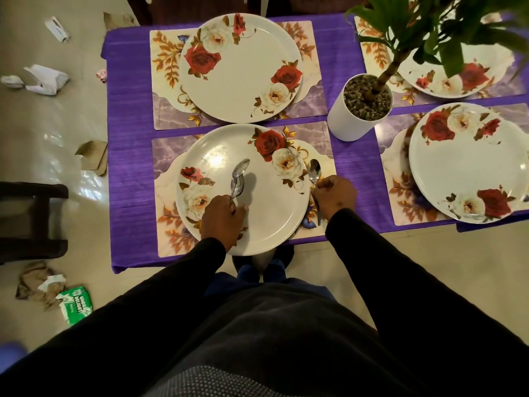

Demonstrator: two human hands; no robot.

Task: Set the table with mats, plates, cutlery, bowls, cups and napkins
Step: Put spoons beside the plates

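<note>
Several white plates with red and white roses lie on floral mats on the purple tablecloth [128, 179]. Nearest me is one plate [272, 213] on its mat [166, 156]. My left hand [221, 217] hovers over this plate and grips a bunch of steel spoons [238, 179] by their handles, bowls pointing away. My right hand [335, 194] pinches a single spoon [314, 170] at the plate's right rim, over the mat. A second plate [243, 73] sits behind, and two more plates [469, 164] [446, 81] lie to the right.
A white pot [346, 121] with pebbles and a leafy plant [446, 27] stands between the place settings. Crumpled paper, cardboard scraps [94, 156] and a green packet [76, 306] litter the floor at left. A dark chair [31, 222] stands at the left edge.
</note>
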